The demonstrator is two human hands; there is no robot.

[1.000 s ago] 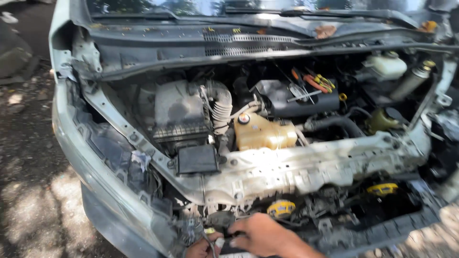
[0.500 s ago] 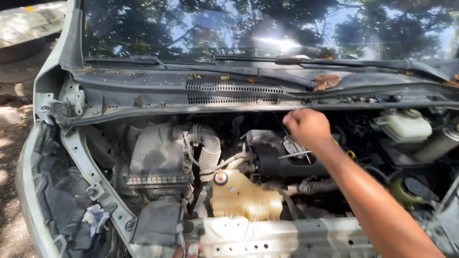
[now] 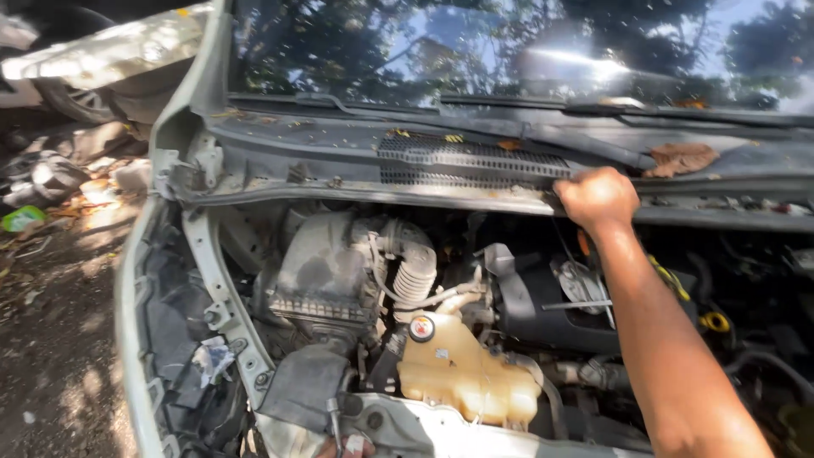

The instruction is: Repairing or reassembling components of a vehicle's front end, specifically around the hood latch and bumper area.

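— What was on the left side?

— There was the ground with dry leaves [image 3: 51,280], and then the grey edge of the car [image 3: 136,339]. Inside the engine bay, a grey air box [image 3: 326,271] stood beside a ribbed hose [image 3: 414,267]. Just below the hose there was a yellowish tank [image 3: 466,377] with a round cap.

— And further to the right?

— Above the engine ran a black panel [image 3: 475,161] with a grille, just under the windshield [image 3: 509,51]. The right hand [image 3: 598,199] was on the front edge of this panel, to the right of the grille. The fingers were curled together over the edge, like a loose fist. I could not tell if they gripped the edge or only pressed on it.

— Was something near the hand?

— Yes, a dry brown leaf [image 3: 682,159] lay on the panel, near the hand on its right. The arm went down over the dark engine cover [image 3: 543,314]. The left hand was not visible.
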